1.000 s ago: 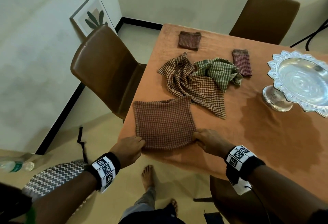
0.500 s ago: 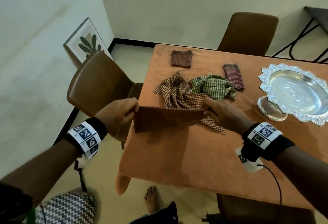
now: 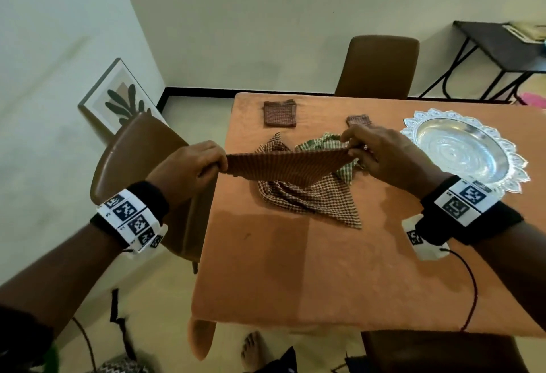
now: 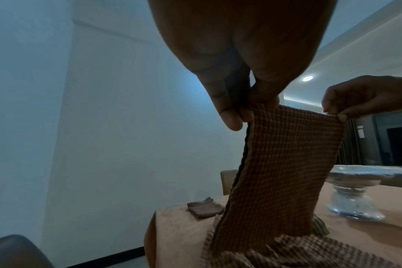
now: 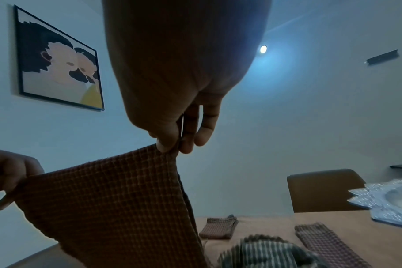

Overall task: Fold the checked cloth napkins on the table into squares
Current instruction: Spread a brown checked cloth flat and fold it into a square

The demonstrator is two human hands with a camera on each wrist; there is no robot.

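A red-brown checked napkin (image 3: 289,165) hangs stretched in the air above the orange table (image 3: 325,269). My left hand (image 3: 218,162) pinches its left top corner and my right hand (image 3: 353,148) pinches the right one. The wrist views show the doubled cloth (image 4: 285,163) (image 5: 117,199) dangling from thumb and fingertips. Under it lie a crumpled brown checked napkin (image 3: 310,198) and a green checked one (image 3: 319,143). Two folded red napkins sit further back, one (image 3: 279,113) at the far left and one (image 3: 358,120) partly hidden behind my right hand.
A silver pedestal dish (image 3: 464,148) stands at the table's right. Brown chairs are at the left side (image 3: 139,159), the far end (image 3: 381,68) and the near edge (image 3: 437,352). A black side table (image 3: 496,47) is at the back right. A bare foot (image 3: 254,352) is below the table edge.
Both hands picked the flat folded napkin off the near table edge and raised it higher and further over the crumpled napkins, holding it by its top corners.
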